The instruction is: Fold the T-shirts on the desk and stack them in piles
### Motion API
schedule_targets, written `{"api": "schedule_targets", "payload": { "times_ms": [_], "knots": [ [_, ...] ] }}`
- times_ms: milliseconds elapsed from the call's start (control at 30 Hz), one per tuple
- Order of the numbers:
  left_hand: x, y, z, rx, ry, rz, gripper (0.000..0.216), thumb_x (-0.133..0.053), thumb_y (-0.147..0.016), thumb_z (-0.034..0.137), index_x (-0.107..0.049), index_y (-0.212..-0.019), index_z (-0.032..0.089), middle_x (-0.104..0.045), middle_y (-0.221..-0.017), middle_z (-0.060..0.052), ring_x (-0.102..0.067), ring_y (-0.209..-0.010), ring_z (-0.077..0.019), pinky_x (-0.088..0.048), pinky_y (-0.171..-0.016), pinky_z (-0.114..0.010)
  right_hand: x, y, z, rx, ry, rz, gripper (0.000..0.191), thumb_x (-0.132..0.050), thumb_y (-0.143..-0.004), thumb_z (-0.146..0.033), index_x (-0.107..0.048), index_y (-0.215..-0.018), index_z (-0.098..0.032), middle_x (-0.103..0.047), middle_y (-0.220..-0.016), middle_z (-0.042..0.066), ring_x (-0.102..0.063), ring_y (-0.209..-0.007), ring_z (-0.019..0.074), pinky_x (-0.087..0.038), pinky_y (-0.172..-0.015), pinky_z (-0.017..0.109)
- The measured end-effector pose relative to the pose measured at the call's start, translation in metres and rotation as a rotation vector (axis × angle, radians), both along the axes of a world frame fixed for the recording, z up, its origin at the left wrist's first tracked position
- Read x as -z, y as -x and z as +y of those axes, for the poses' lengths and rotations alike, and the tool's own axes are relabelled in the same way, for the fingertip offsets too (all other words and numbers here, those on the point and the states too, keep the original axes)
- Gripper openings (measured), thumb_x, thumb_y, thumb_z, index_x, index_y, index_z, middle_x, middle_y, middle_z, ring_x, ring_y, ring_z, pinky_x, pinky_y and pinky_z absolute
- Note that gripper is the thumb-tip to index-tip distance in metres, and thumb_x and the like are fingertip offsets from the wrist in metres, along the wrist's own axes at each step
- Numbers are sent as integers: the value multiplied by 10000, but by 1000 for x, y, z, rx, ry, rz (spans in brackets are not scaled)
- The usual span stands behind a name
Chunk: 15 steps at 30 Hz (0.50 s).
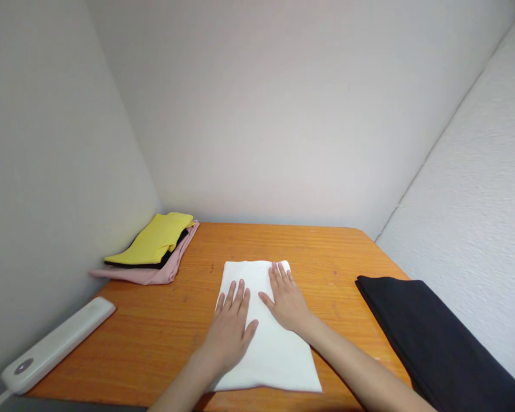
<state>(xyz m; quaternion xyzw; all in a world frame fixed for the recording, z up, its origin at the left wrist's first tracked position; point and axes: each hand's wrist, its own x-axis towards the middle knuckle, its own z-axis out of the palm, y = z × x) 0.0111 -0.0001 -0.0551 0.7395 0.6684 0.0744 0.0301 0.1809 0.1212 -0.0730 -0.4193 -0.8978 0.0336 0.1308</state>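
You sit at an orange wooden table (326,252) in a corner with pale walls. At the far left lies a white bar (55,343), then a pile of folded clothes (154,252). Your left hand (229,332) and right hand (287,300) lie flat and open on the folded white cloth (278,355) in the middle. A black cloth (429,337) lies at the right.

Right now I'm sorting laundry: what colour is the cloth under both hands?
White cloth, plain; head view shows it.
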Motion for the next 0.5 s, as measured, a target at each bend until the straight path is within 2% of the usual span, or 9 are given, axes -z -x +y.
{"api": "schedule_targets", "payload": {
  "times_ms": [133, 333, 433, 500],
  "knots": [
    [4, 1, 0, -16, 2, -43, 656, -291, -968, 492, -172, -1532, 180, 11, -1596, -72, 48, -1463, -303, -134, -1179, -542, 5, -1, -1, -1, -15, 2, 813, -193, -968, -632, -197, -1504, -21, -71, -1561, 154, 27, -1447, 283, -71, -1186, 478],
    [0, -1, 2, -29, 5, -45, 659, -305, -962, 484, -205, -1525, 158, -16, -1596, -81, 28, -1466, -306, -116, -1182, -538, 2, -1, 2, -12, 8, 20, 787, -219, -977, -605, -224, -1500, -17, -115, -1560, 164, -13, -1451, 275, -86, -1186, 469],
    [0, -7, -5, -43, -3, -38, 658, -299, -960, 477, -233, -1517, 133, -49, -1595, -93, 6, -1467, -316, -129, -1178, -544, -1, -6, -5, -4, 4, 65, 690, -238, -999, -516, -269, -1491, -33, -167, -1560, 161, -80, -1452, 259, -147, -1178, 451],
    [-2, -14, -15, -70, 1, -35, 664, -314, -951, 485, -268, -1507, 126, -87, -1594, -103, -30, -1466, -336, -157, -1169, -552, -5, -15, -17, 23, -37, 111, 638, -248, -1002, -451, -282, -1485, -35, -221, -1549, 171, -167, -1439, 262, -234, -1151, 444]
  ]
}}
